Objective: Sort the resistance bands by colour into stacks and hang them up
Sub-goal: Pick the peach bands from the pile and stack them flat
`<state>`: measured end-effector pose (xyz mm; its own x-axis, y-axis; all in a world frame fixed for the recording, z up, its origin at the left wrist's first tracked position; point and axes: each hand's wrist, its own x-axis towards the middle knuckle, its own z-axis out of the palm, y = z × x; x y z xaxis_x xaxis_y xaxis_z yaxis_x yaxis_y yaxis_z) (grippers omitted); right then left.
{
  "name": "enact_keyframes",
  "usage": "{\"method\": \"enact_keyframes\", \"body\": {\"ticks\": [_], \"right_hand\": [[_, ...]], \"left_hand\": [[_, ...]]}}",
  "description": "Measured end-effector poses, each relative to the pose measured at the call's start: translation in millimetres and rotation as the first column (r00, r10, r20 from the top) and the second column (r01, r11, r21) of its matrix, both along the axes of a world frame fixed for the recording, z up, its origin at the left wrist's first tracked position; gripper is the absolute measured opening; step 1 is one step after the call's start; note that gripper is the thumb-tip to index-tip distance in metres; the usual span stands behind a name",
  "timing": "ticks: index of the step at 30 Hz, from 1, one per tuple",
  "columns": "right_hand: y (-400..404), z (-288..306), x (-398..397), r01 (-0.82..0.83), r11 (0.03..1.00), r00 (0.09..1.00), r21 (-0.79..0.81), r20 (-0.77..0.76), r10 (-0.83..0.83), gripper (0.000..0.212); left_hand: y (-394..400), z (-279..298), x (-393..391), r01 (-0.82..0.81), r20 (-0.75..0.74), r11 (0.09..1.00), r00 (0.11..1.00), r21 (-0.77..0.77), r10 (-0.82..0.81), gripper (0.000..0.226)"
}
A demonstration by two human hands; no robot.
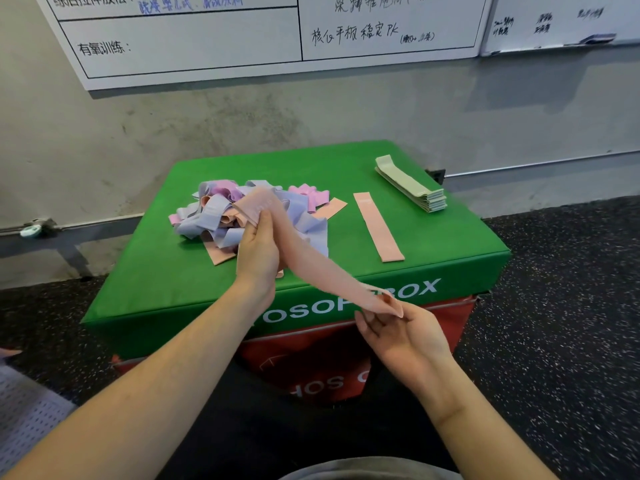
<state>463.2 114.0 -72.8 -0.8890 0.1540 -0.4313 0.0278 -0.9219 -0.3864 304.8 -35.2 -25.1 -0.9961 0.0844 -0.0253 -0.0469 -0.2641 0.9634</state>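
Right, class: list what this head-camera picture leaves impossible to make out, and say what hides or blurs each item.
1. Lettering on the green box: its middle is covered by the stretched peach band.
2. Band count in the mixed pile: bands overlap, and the left hand covers part.
3. Whiteboard text: top edge cuts it off.
4. Right hand grip: fingertips blurred.

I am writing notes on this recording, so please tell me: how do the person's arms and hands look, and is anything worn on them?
Both forearms are bare up to the frame's lower edge; no sleeves show. The left hand and the right hand have no gloves, and I see no rings, watch or bracelet on the fingers or wrists. The fingernails look short and unpainted.
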Motion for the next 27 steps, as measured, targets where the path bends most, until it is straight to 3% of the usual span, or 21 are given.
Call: {"method": "enact_keyframes", "body": {"ticks": [2, 6, 10, 13, 17, 19, 21, 23, 27], "right_hand": [[2, -1, 0, -0.04, 0.998, 0.999, -0.046, -0.002, 0.04, 0.023], [-3, -4, -2, -0.177, 0.972, 0.982, 0.158, 0.098, 0.163, 0.02], [0, -5, 6, -0.206, 0.927, 0.978, 0.313, 0.047, 0.201, 0.04], [3, -4, 9, -0.27, 0.857, 0.96, 0.438, 0.056, 0.274, 0.048], [8, -8, 6, -0.273, 0.778, 0.962, 0.566, 0.139, 0.237, 0.034], [13, -11, 3, -0.244, 0.73, 0.97, 0.638, 0.147, 0.195, 0.028], [17, -9, 0, -0.174, 0.747, 0.984, 0.642, 0.094, 0.148, 0.022], [18, -6, -4, -0.109, 0.764, 0.993, 0.636, 0.039, 0.109, 0.028], [19, -4, -14, -0.061, 0.708, 0.998, 0.704, 0.02, 0.066, 0.033]], "left_hand": [[1, -5, -1, 0.005, 0.022, 1.0, 1.0, -0.019, -0.005, 0.045], [7, -8, 0, 0.026, 0.03, 0.999, 0.999, -0.04, -0.025, 0.054], [11, -3, -5, 0.045, 0.026, 0.997, 0.999, -0.069, -0.044, 0.061], [14, 4, -9, 0.065, -0.003, 0.993, 0.998, -0.096, -0.066, 0.043], [21, 12, -15, 0.076, -0.014, 0.995, 0.997, -0.067, -0.077, 0.016], [25, 17, -19, 0.064, -0.007, 0.996, 0.998, -0.059, -0.064, 0.017], [27, 21, -25, 0.047, 0.014, 0.998, 0.999, -0.051, -0.047, 0.019], [30, 23, -32, 0.042, 0.04, 0.998, 0.998, -0.044, -0.04, 0.019], [40, 21, -45, 0.044, 0.062, 0.995, 0.997, -0.091, -0.038, 0.033]]}}
